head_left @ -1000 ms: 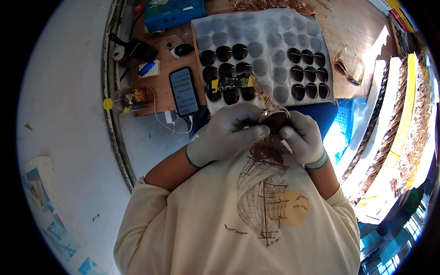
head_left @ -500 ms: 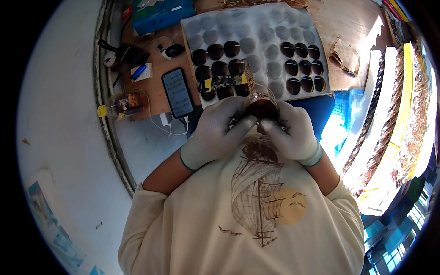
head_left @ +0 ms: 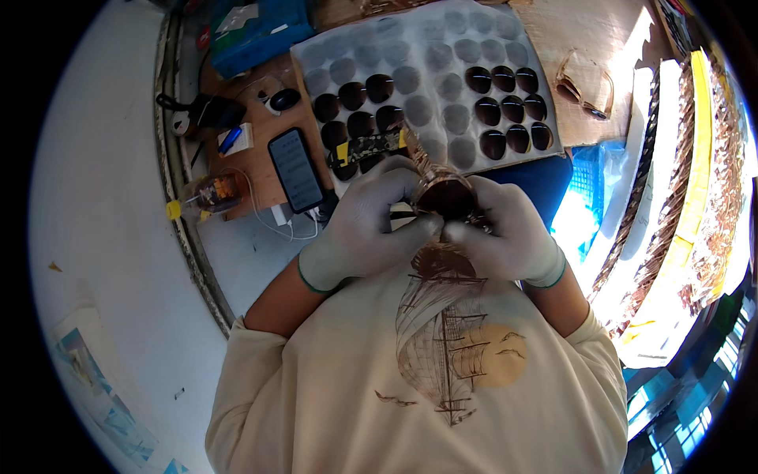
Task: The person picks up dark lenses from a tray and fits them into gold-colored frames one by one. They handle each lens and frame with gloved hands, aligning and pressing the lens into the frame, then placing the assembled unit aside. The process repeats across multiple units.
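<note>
Both my hands wear pale grey gloves and meet in front of my chest. Between them is a pair of brown see-through sunglasses [head_left: 444, 197], one large dark lens turned up. My left hand [head_left: 367, 225] grips the frame's left side, its thumb tip at the lower rim. My right hand [head_left: 513, 229] pinches the right side, its thumb close to the other. A brown temple arm [head_left: 420, 154] sticks up from the frame toward the tray. The fingers behind the frame are hidden. Just beyond my left hand, a dark patterned strip with yellow ends [head_left: 375, 147] lies over some lenses.
Beyond my hands lies a white tray with round hollows [head_left: 407, 79], several holding dark lenses [head_left: 503, 77]. A phone [head_left: 297, 170], a bottle [head_left: 213, 193] and a blue box [head_left: 264, 35] stand left. Sunglasses [head_left: 584, 91] lie at the back right; stacked rows of frames [head_left: 651, 205] stand right.
The view has shifted, so the tray and phone appear farther left. My hands, still on the sunglasses, have turned them slightly, and a gap now shows between my left thumb and fingers.
</note>
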The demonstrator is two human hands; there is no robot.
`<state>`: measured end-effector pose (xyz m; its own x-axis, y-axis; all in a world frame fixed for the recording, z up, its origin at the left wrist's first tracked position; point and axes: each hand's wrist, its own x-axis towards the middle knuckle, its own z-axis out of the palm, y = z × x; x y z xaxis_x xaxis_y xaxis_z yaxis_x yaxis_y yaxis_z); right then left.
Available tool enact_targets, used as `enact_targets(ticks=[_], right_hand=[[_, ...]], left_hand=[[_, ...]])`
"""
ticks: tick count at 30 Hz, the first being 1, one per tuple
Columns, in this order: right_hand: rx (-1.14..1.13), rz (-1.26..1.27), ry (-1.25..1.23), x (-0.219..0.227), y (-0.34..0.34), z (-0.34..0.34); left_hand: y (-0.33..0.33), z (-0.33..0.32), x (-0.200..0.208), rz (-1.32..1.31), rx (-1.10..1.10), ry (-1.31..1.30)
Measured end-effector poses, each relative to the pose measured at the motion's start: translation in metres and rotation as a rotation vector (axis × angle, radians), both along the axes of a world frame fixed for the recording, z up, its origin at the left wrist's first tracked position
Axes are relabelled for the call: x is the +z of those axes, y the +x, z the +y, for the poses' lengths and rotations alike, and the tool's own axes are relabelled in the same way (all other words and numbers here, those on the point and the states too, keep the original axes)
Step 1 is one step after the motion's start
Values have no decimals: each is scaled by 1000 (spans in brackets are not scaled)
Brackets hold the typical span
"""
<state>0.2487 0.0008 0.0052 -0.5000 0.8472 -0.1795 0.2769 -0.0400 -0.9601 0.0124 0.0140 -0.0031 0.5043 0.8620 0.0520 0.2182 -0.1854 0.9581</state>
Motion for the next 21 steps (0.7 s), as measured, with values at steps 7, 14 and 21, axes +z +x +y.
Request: enact_targets(ticks=[7,14,21], right_hand=[[-110,20,-91,-24,17,18],[-535,-1357,596,-97,170,86],[-252,-1414,-15,-115,213,144]], left_hand=[[48,51,4,81,-218,61],[68,68,-21,173,-177,-106],[70,59,-18,326,-295,-282]])
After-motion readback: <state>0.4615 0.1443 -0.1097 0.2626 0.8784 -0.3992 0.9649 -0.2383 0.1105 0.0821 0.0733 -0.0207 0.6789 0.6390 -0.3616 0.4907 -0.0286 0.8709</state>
